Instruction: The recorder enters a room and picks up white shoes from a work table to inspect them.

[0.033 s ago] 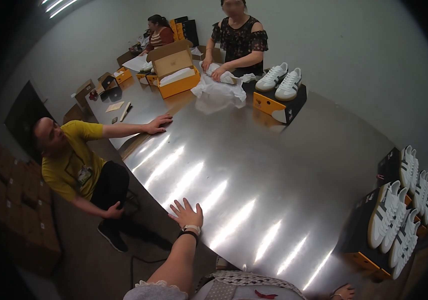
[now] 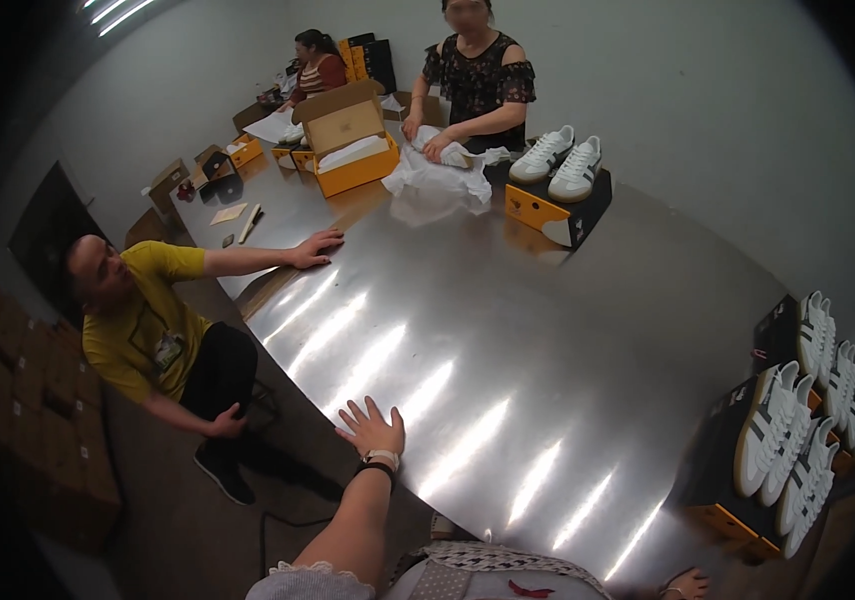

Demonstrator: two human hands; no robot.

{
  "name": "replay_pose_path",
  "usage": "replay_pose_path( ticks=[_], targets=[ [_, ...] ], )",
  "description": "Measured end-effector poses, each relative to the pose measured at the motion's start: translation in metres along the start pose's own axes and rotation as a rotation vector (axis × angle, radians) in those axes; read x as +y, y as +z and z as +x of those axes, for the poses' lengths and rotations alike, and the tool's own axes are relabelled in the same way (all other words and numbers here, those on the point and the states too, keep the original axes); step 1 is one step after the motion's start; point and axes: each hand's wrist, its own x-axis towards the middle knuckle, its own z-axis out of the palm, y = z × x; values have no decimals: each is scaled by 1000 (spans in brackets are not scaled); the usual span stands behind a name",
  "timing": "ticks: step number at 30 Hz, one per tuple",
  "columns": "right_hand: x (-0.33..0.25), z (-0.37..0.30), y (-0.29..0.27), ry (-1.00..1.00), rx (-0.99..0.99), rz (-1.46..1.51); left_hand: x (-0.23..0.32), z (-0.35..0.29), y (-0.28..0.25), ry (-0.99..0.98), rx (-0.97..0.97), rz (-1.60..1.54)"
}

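My left hand (image 2: 373,430) lies flat on the near left edge of the shiny metal table (image 2: 548,350), fingers spread, holding nothing. A watch (image 2: 382,458) and a dark band circle that wrist. Low in the picture, partly cut off by the lower edge, my right hand (image 2: 689,583) rests at the table's near right side. Its visible fingers are slightly apart and nothing shows in them. Closest to it are white sneakers (image 2: 776,430) with dark stripes, standing on black and orange shoe boxes (image 2: 723,455).
Across the table a person (image 2: 478,85) handles white tissue paper (image 2: 438,185) beside an open shoe box (image 2: 360,168) and a sneaker pair (image 2: 560,165) on another box. A person in yellow (image 2: 163,320) rests a hand on the left edge. Another person (image 2: 320,75) sits farther back.
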Motion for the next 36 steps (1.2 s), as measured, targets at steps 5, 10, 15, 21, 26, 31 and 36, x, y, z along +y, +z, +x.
replay_pose_path(
  ticks=[5, 10, 15, 21, 26, 31, 36],
  targets=[
    [-35, -6, -14, -22, -132, 161, -24, 2, -2, -42, 12, 7],
    [-188, -34, -14, -369, -151, 229, -1, 5, 9, 16, -12, 42],
    [-290, -80, -19, -606, -152, 264, -15, -10, -1, -15, -35, 62],
    [-322, -70, -13, -626, -113, 240, -11, -6, 4, 9, 12, 48],
    [-214, 17, 26, -318, -84, 131, -11, 3, 12, 5, 47, 44],
    [-44, 44, 63, 77, -100, 12, -16, 6, 5, -9, 11, 11],
    [0, 35, 67, 77, -76, -89, -2, 1, 4, 5, 7, 9]
  ],
)
